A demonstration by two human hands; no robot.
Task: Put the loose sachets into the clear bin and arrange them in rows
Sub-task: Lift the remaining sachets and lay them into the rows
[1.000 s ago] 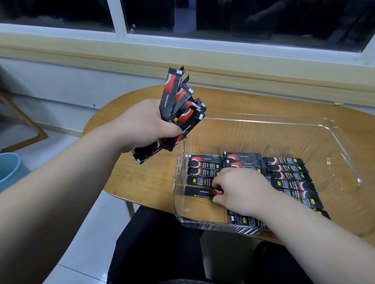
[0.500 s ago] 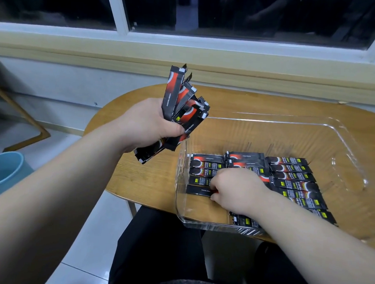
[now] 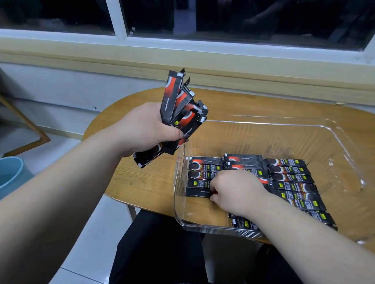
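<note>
The left hand (image 3: 143, 126) is closed tight round a bundle of sachets (image 3: 179, 117), held in the air above the table (image 3: 140, 183) just outside the left wall of the clear bin (image 3: 179, 185), toward its far left corner. The bundle stands roughly upright and fans out at the top, with its lower ends sticking out below the fist. The right hand (image 3: 234, 190) is down inside the bin with the fingers curled onto the right end of the front sachet (image 3: 197, 192), which seems pinched rather than merely pushed. That sachet lies flat at the near end of the left row (image 3: 202, 167), with its long axis running left to right like the rest. Beside it are a middle row (image 3: 244, 161), partly hidden under the hand and forearm, and a right row (image 3: 293, 185) reaching almost to the near wall. Bare floor shows in the near left corner of the bin, so the left row looks like the one being filled. The next sachet will probably come from the bundle, which lies up and to the left of the right hand, across the bin wall. It would have to turn from upright to flat and crosswise. The right hand is nearer the gap, so the left likely only feeds it.
</note>
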